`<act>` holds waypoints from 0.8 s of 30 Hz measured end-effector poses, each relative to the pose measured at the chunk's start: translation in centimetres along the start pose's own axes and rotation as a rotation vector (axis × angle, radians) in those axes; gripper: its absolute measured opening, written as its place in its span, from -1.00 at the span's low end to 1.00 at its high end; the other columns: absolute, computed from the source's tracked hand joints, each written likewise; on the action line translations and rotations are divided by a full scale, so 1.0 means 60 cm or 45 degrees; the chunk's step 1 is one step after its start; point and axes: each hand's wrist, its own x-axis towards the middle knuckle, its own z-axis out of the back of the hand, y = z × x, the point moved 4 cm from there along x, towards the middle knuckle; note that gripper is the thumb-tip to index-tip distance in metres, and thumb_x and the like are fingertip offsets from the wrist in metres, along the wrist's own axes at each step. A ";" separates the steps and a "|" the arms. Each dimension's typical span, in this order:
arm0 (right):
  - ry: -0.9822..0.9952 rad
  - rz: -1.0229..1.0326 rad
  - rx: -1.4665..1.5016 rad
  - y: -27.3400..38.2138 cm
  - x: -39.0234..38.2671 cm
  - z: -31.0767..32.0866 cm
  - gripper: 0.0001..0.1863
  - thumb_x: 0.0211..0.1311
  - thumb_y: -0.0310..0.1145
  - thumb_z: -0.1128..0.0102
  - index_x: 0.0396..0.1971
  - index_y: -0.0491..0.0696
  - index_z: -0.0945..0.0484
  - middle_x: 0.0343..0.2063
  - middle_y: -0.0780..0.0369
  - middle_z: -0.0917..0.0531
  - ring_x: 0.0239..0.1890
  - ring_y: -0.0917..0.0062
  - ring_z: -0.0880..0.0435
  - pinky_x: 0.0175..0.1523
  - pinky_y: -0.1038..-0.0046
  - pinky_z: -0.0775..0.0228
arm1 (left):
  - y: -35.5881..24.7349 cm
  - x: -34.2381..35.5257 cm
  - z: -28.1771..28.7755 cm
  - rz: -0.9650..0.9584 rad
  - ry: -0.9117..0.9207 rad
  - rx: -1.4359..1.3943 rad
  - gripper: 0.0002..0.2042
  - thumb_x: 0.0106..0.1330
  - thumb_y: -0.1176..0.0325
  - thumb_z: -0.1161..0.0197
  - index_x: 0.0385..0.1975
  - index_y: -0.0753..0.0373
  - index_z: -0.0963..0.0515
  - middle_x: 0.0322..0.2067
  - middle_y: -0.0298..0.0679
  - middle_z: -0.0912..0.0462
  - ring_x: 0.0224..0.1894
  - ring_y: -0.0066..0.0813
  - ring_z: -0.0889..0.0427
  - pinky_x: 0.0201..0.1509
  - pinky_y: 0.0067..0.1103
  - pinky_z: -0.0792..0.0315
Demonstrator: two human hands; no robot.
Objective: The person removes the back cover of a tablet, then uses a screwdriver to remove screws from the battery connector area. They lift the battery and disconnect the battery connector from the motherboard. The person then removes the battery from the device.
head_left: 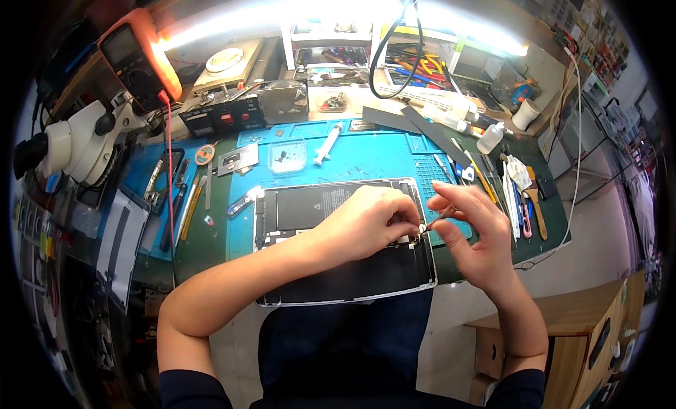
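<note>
An opened tablet (352, 274) with its black battery cells bared lies across the front edge of the blue work mat (310, 171). My left hand (371, 220) reaches over it from the left. Its thumb and forefinger are pinched together at the tablet's right edge, beside a small white and metallic part (421, 229). Close by, my right hand (476, 226) is curled just off that same edge, thumb and fingertips drawn together. Something small and dark reddish shows at its fingertips, too small to name. What the left fingertips hold is hidden.
A syringe (328, 143) and a clear plastic box (287, 157) lie behind the tablet. Tweezers and brushes (536, 213) lie at right, near a white bottle (491, 138). A microscope (77, 145) and an orange multimeter (143, 60) stand at left. A black cable (373, 64) hangs overhead.
</note>
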 end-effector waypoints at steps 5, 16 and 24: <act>0.008 -0.099 0.056 -0.005 -0.010 0.008 -0.51 0.27 -0.60 -0.38 0.22 -0.06 -0.65 -0.18 0.14 -0.73 -0.21 0.45 -0.74 -0.09 0.45 -0.59 | 0.001 -0.006 0.017 0.180 0.003 -0.016 -0.84 0.29 0.40 -0.50 -0.24 0.30 -0.70 -0.35 -0.14 -0.76 -0.27 -0.27 -0.76 -0.15 -0.40 -0.60; -0.042 -0.057 0.203 -0.011 -0.016 -0.004 -0.41 0.25 -0.58 -0.41 0.31 -0.06 -0.55 -0.12 0.17 -0.69 -0.29 0.43 -0.68 -0.14 0.44 -0.56 | 0.005 -0.011 0.016 0.220 0.011 -0.051 -0.84 0.29 0.42 -0.50 -0.23 0.31 -0.69 -0.36 -0.19 -0.75 -0.31 -0.40 -0.75 -0.19 -0.47 -0.60; -0.075 0.048 0.070 -0.007 -0.005 -0.005 -0.37 0.22 -0.51 -0.47 0.33 -0.03 -0.56 -0.27 0.20 -0.63 -0.26 0.45 -0.68 -0.17 0.41 -0.54 | 0.005 -0.009 0.016 0.198 -0.010 -0.005 -0.87 0.33 0.43 -0.46 -0.19 0.31 -0.72 -0.34 -0.18 -0.76 -0.29 -0.36 -0.76 -0.18 -0.47 -0.60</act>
